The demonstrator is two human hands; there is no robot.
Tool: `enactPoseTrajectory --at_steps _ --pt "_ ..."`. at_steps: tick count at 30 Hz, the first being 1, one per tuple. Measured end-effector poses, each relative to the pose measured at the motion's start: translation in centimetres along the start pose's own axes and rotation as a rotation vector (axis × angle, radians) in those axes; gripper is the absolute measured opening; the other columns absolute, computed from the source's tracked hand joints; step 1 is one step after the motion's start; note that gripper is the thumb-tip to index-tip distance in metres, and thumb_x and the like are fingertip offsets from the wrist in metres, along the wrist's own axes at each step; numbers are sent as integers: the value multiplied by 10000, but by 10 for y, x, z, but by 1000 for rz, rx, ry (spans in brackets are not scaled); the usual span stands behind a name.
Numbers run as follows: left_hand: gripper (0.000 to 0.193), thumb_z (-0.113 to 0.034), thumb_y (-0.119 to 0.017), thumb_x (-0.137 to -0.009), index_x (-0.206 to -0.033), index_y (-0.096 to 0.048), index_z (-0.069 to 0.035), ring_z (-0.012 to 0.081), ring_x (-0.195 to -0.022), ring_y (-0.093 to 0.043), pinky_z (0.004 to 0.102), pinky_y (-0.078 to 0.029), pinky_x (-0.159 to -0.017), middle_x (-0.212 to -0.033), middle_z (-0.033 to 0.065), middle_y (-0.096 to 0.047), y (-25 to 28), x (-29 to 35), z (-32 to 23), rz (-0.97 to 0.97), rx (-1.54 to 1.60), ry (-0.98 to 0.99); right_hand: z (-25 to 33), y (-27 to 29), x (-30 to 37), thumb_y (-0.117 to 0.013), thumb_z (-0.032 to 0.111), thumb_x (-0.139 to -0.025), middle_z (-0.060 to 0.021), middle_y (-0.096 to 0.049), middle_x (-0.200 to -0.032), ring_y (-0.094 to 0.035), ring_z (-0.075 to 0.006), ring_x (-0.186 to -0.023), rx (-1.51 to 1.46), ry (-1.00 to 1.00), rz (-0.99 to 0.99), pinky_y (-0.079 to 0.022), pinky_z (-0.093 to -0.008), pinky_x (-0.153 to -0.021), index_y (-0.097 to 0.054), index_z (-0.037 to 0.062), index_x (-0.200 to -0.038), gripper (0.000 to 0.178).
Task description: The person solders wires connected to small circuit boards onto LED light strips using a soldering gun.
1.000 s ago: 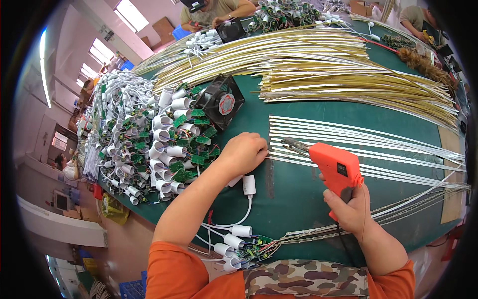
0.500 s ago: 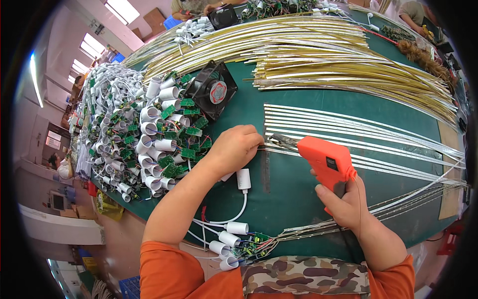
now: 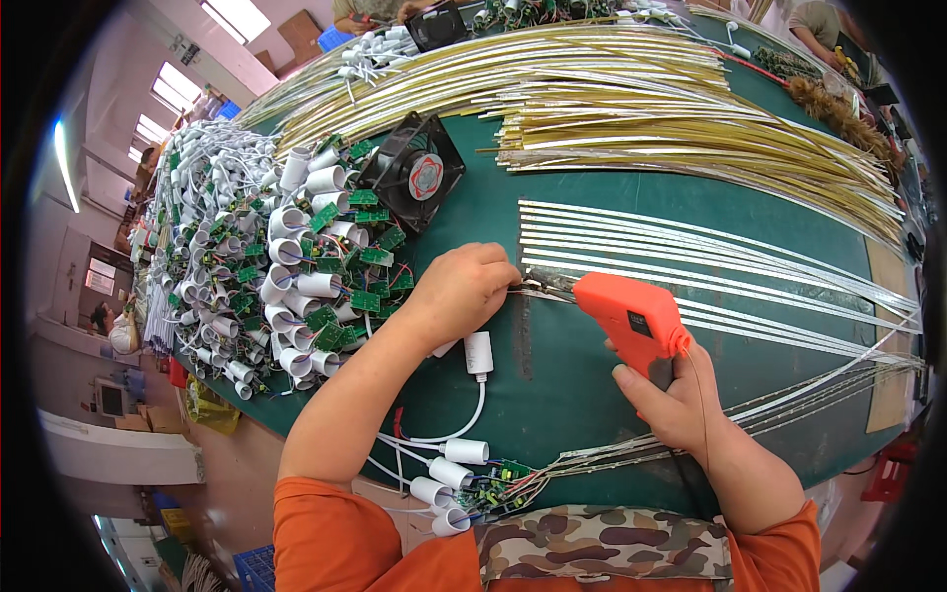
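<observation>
My right hand (image 3: 676,400) is wrapped round the handle of an orange soldering gun (image 3: 631,316). Its dark metal tip (image 3: 554,284) points left, at the near ends of the white LED strips (image 3: 631,259) laid side by side. Just left of that tip, my left hand (image 3: 464,286) is closed in a pinch on a thin wire, most of it hidden by the fingers. Partly under the left wrist lies a white cylindrical housing; another white housing (image 3: 478,353) with a white cable stands out nearby.
White housings with green circuit boards (image 3: 321,286) are heaped at the left, beside a black fan (image 3: 414,173). Long yellow-and-white strips (image 3: 641,118) are piled at the far side. Wired boards (image 3: 503,483) lie near my waist. Other people's hands (image 3: 409,12) work across the green table (image 3: 582,395).
The soldering gun has shifted slightly left, bringing its tip lower and closer to my left fingertips. My left hand keeps its pinch at the strip ends. The whole view has shifted a little.
</observation>
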State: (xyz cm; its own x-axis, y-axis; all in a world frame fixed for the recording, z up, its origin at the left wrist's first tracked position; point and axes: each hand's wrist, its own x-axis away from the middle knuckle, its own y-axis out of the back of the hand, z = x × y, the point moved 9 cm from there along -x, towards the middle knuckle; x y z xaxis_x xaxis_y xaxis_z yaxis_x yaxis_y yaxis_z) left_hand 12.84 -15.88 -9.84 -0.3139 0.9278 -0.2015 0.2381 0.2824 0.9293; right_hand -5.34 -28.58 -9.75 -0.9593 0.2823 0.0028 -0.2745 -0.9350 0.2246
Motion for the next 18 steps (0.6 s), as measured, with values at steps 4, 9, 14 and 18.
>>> enactPoseTrajectory --at_steps 4,9,14,18 --pt "103 -30 -665 -779 -869 -702 -61 285 -856 -635 400 -530 -743 -878 60 -641 1 -1 -2 -2 -14 -5 0 0 0 -706 89 -866 -109 -654 -1052 -596 -173 -943 -4 15 -12 -471 -310 -876 -569 -15 -1236 408" --pt "101 -30 -661 -783 -871 -702 -60 289 -860 -635 401 -530 -744 -880 62 -643 1 -1 -1 2 -13 -5 1 -1 -1 -708 93 -862 -114 -659 -1061 -606 -182 -948 -36 13 -16 -474 -315 -879 -570 -19 -1228 407" --pt "105 -34 -661 -785 -876 -704 -60 291 -866 -634 404 -530 -751 -887 62 -644 0 -1 0 11 -10 11 1 9 4 -708 100 -858 -114 -664 -1067 -612 -185 -961 -39 25 -63 -473 -317 -886 -579 -14 -1222 403" --pt "111 -40 -661 -786 -884 -708 -63 289 -869 -633 403 -531 -757 -890 59 -645 -1 -1 0 16 -14 11 0 11 5 -703 100 -858 -113 -667 -1065 -613 -183 -961 -36 38 -75 -473 -320 -887 -585 -11 -1220 397"
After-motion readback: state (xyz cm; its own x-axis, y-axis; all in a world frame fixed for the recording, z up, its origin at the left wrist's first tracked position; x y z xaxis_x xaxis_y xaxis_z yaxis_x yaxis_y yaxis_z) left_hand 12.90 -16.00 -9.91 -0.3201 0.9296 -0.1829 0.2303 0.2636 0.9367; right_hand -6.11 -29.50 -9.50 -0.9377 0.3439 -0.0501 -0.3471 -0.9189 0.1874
